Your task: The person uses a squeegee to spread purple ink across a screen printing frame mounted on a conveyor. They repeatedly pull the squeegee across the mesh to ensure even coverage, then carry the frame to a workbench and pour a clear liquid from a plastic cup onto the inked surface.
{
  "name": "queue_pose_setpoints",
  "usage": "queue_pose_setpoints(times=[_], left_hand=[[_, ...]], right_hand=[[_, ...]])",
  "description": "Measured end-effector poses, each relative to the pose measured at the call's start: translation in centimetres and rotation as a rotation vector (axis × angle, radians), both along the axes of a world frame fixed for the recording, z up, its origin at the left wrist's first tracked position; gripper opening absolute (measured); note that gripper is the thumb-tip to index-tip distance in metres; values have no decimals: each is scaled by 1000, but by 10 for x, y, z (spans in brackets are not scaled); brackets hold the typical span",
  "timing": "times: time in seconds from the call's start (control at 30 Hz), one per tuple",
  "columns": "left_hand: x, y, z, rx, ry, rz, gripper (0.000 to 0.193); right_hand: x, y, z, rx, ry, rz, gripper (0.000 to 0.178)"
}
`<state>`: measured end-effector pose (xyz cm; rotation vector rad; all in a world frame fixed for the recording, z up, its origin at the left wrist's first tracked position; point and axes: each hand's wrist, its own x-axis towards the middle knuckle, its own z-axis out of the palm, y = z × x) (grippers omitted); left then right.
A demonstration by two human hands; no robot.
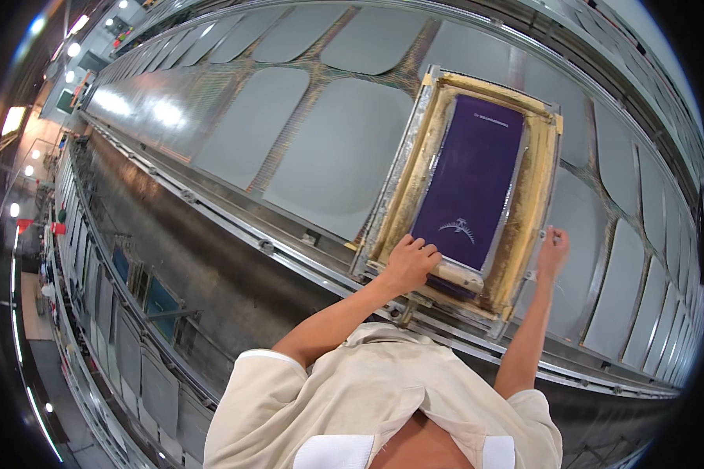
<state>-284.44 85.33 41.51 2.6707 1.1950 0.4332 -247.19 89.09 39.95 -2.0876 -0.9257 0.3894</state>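
A screen-printing frame (557,156) with tape-stained yellowish borders lies tilted across the long table in front of me. Its window is a deep purple screen (477,172), with small pale lettering near the far end and a pale curved emblem near the close end. At the frame's near left, my left hand (412,263) is closed over the end of a pale squeegee (457,275), which lies across the near end of the purple area. My right hand (554,246) is just outside the frame's right side, its fingers curled; whatever they may hold is too small to make out.
Rows of grey rounded fabric panels (340,148) cover the table on both sides of the frame. A metal rail (211,205) runs along the table's near edge. Lower left stands a rack (145,359) with more grey panels beneath.
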Motion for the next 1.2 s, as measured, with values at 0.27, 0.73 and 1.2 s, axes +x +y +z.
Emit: queue_pose_setpoints(times=[0.27,0.73,1.2], left_hand=[[-130,57,13,-36,123,51,34],[-315,59,3,126,37,-69,36],[-242,290,-15,212,14,-105,28]], right_hand=[[-138,53,-38,176,15,34,27],[-323,102,-43,171,182,-58,22],[-297,125,-27,-398,-178,132,28]])
